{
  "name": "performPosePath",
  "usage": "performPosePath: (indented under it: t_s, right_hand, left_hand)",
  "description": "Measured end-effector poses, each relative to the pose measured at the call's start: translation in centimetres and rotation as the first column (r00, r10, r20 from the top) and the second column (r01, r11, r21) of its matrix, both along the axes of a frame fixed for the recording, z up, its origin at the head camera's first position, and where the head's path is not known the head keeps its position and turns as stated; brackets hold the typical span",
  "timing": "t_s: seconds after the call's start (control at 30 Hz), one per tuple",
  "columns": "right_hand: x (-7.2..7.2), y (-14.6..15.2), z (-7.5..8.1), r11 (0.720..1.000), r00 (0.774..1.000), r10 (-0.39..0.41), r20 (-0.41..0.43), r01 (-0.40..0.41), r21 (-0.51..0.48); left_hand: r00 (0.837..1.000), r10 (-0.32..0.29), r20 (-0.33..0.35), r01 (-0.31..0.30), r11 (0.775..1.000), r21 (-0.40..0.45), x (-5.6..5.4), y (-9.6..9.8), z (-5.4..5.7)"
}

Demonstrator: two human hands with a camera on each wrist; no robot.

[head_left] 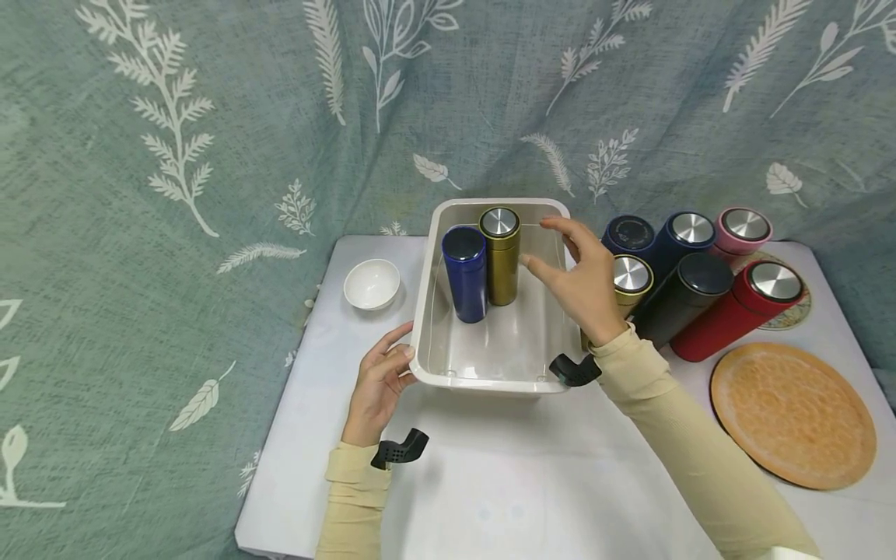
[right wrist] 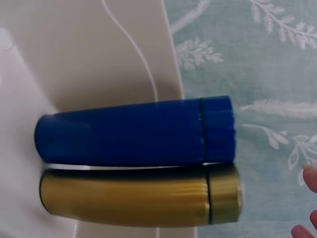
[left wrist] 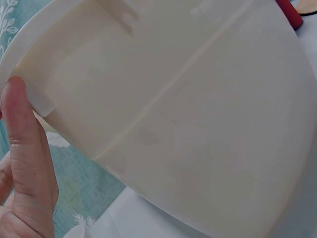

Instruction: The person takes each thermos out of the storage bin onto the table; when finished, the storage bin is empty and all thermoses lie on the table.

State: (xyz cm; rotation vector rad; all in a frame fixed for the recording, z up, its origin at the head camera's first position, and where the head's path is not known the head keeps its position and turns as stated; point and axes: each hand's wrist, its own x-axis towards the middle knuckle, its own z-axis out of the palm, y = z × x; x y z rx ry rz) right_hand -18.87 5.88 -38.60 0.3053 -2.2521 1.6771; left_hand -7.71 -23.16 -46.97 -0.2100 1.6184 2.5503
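A white plastic bin (head_left: 490, 381) stands at the middle of the table, its outer wall (left wrist: 188, 124) filling the left wrist view. My left hand (head_left: 378, 385) grips its front left corner, the thumb (left wrist: 22, 134) against the wall by the rim. Inside, a blue vacuum flask (head_left: 467, 280) and a gold vacuum flask (head_left: 502, 264) stand upright side by side; both show in the right wrist view, blue flask (right wrist: 133, 133) and gold flask (right wrist: 133, 196). Over the bin's right side, my right hand (head_left: 584, 284) holds nothing, thumb and fingers spread apart beside the gold flask.
Right of the bin, several more flasks crowd together, including a red flask (head_left: 735, 315), a black flask (head_left: 679, 299) and a pink-topped one (head_left: 743, 233). In front of them lies a round orange-brown board (head_left: 794, 416). A white bowl (head_left: 372, 285) sits left. Patterned cloth (head_left: 266, 117) hangs behind.
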Motion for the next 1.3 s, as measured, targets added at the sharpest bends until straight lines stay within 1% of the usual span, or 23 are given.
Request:
performPosePath:
  t_s: [0.3, 0.47, 0.6, 0.8, 1.03, 1.3]
  right_hand:
    - [-1.6, -1.1, -1.2, 0.998, 0.993, 0.054, 0.104, -0.056, 0.017]
    - [-2.5, -1.7, -1.7, 0.995, 0.986, 0.074, 0.148, -0.082, 0.05]
    - [-3.4, -2.0, -2.2, 0.995, 0.984, 0.073, 0.161, -0.084, 0.06]
    - [-4.7, -2.2, -2.7, 0.996, 0.981, 0.067, 0.182, -0.075, 0.041]
    - [-5.4, -2.6, -3.0, 0.994, 0.976, 0.082, 0.202, -0.095, 0.056]
    - [-6.3, -3.0, -3.0, 0.984, 0.971, 0.122, 0.205, -0.145, 0.102]
  left_hand:
    - [1.0, 0.001, 0.008, -0.001, 1.0, -0.023, 0.1, 0.0, 0.0]
    - [1.0, 0.005, 0.019, -0.005, 1.0, -0.028, 0.0, 0.1, -0.1]
    - [1.0, 0.006, 0.019, -0.006, 1.0, -0.026, 0.0, 0.1, -0.1]
    - [1.0, 0.009, 0.02, -0.008, 0.999, -0.031, 0.0, 0.1, 0.1]
    - [1.0, 0.01, 0.017, -0.01, 1.0, -0.015, 0.0, 0.1, 0.1]
    - [1.0, 0.011, 0.015, -0.011, 1.0, -0.006, 0.0, 0.1, 0.0]
